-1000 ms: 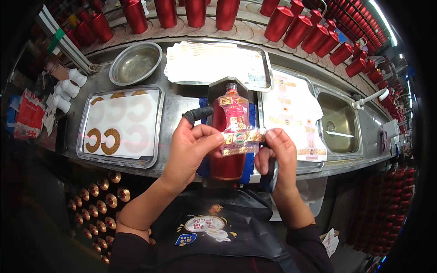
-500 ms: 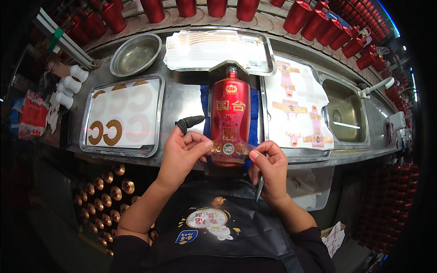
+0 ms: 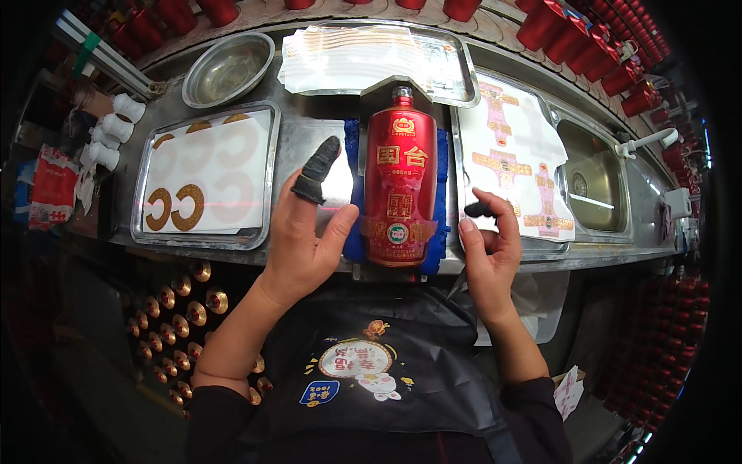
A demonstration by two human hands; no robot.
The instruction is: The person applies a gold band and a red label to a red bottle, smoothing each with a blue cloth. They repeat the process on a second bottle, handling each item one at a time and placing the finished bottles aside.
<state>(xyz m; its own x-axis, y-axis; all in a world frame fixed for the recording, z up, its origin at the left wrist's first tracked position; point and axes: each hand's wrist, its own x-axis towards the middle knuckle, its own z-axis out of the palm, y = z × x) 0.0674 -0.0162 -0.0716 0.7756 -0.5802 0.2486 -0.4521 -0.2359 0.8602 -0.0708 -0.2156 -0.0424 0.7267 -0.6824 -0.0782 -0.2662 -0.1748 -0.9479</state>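
A red bottle [image 3: 400,174] with gold print lies on its back, neck pointing away, on a blue cloth [image 3: 441,193]. A thin see-through decal strip [image 3: 376,231] lies across its lower part, ends near the bottle's sides. My left hand [image 3: 305,240] is beside the bottle's left edge, thumb and fingers apart, holding nothing; a black finger cot covers the index finger. To the bottle's right, my right hand [image 3: 492,259] is curled with a slim pointed metal tool [image 3: 457,286], seemingly tweezers, projecting below the palm. Its grip is partly hidden. One right finger also wears a black cot.
A left tray [image 3: 268,166] carries sheets with gold C-shaped decals. On the right, a tray [image 3: 533,254] bears pink and gold decal sheets beside a sink [image 3: 591,174]. A metal bowl [image 3: 229,71] and white sheets [image 3: 348,58] stand behind; red bottles [image 3: 541,27] line the back.
Both hands have let go of the decal strip and moved apart, left and right of the bottle. The strip now rests on the bottle. The whole view has shifted slightly.
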